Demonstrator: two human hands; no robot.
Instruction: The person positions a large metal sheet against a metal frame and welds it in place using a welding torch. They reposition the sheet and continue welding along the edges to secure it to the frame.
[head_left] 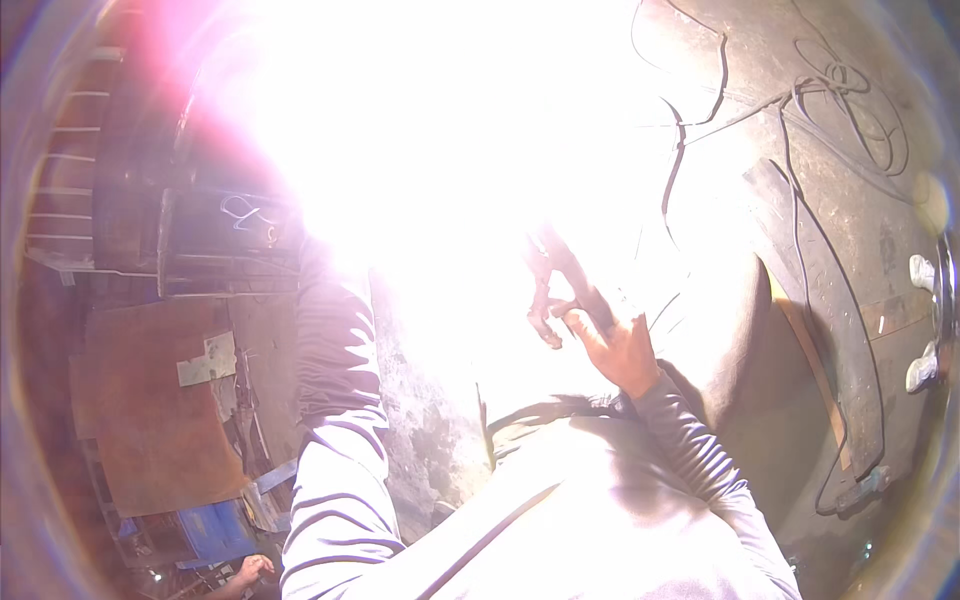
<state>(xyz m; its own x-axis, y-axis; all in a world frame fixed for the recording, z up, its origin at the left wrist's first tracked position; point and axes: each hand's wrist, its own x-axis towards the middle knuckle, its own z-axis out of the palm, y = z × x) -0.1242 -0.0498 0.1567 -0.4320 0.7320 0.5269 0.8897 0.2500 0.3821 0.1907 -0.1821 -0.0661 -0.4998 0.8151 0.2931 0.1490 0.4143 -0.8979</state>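
A blinding white glare fills the upper middle of the head view and washes out whatever lies in it. My right hand point(622, 352) is closed around the handle of a welding electrode holder point(572, 275), a dark tong-like tool with a lever. The tool's far end fades into the light, so any rod in it cannot be seen. My left forearm point(340, 370), in a pale wrinkled sleeve, stretches forward at the left. The left hand itself is lost in the glare, and its fingers do not show.
Dark metal framework point(225, 240) stands at the left, with a rusty brown sheet point(160, 400) nearer me. Loose cables point(845, 85) coil across the floor at the far right. Another person's hand point(252, 572) shows at lower left, and white shoes point(921, 368) at the right edge.
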